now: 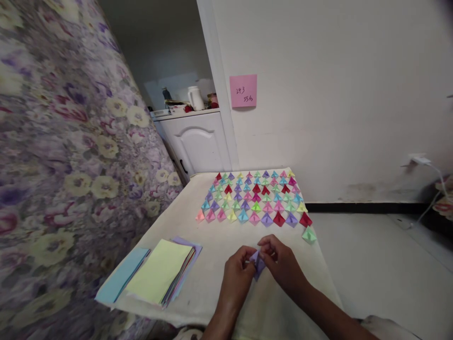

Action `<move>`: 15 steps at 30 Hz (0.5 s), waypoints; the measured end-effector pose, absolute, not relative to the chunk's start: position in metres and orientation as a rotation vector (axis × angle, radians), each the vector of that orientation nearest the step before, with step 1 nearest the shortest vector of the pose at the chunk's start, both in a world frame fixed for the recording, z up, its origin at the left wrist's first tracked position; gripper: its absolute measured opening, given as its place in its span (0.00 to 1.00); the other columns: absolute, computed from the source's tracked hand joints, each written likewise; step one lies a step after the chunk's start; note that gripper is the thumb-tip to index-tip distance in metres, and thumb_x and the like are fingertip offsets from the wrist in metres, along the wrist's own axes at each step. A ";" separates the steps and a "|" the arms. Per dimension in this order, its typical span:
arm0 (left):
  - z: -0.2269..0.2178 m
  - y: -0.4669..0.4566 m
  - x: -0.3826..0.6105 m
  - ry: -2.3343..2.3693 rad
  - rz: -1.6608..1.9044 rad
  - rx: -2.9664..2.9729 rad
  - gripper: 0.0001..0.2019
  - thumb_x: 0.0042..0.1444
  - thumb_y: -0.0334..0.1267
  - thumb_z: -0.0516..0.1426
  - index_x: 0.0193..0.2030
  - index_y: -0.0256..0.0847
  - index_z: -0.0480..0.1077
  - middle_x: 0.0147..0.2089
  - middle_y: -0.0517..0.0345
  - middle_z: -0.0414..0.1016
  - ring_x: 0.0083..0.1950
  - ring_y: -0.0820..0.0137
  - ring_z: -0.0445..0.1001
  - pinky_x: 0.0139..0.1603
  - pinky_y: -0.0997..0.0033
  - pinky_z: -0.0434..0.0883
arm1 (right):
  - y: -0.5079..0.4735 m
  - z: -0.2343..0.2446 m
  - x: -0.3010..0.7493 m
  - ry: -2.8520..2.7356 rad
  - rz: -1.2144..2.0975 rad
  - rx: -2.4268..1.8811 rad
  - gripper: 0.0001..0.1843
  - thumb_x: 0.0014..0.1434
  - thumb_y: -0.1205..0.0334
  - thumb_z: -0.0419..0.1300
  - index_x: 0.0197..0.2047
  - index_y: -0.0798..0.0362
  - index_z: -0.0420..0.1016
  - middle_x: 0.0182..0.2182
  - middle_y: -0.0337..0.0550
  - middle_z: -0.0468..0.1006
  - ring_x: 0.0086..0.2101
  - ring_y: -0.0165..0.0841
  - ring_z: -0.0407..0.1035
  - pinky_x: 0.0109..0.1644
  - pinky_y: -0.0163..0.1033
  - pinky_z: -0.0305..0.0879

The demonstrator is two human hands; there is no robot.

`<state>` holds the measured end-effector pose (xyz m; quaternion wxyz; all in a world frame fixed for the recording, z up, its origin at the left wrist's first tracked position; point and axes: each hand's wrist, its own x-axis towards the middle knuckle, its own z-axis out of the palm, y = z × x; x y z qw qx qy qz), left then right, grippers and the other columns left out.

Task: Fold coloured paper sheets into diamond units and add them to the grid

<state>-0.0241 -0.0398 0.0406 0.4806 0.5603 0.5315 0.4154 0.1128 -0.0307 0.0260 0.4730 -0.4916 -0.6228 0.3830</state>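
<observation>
Near the front of the cream-covered table (212,288), a small folded purple paper piece (259,264) is pinched between my two hands. My left hand (238,269) grips its left side with thumb and fingers. On the right side, my right hand (278,259) has its fingertips closed on the upper edge. Part of the paper is hidden behind the fingers. Beyond my hands lie rows of small folded paper pieces in many colours. A single green folded piece (309,235) sits by the table's right edge, apart from the rows.
A stack of coloured paper sheets (161,271) and some blue sheets (122,276) lie at left. Floral curtain (71,165) hangs along the left side. Behind stand a white cabinet (198,141) with a white jug (196,98) on it, and a wall with a pink note (243,90).
</observation>
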 end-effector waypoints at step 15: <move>0.034 -0.037 -0.021 1.284 1.059 1.340 0.17 0.42 0.28 0.52 0.40 0.40 0.71 0.28 0.63 0.68 0.23 0.77 0.64 0.24 0.78 0.63 | -0.030 0.023 0.107 -1.362 1.053 -1.181 0.03 0.51 0.66 0.54 0.26 0.52 0.64 0.22 0.35 0.70 0.24 0.30 0.67 0.27 0.33 0.63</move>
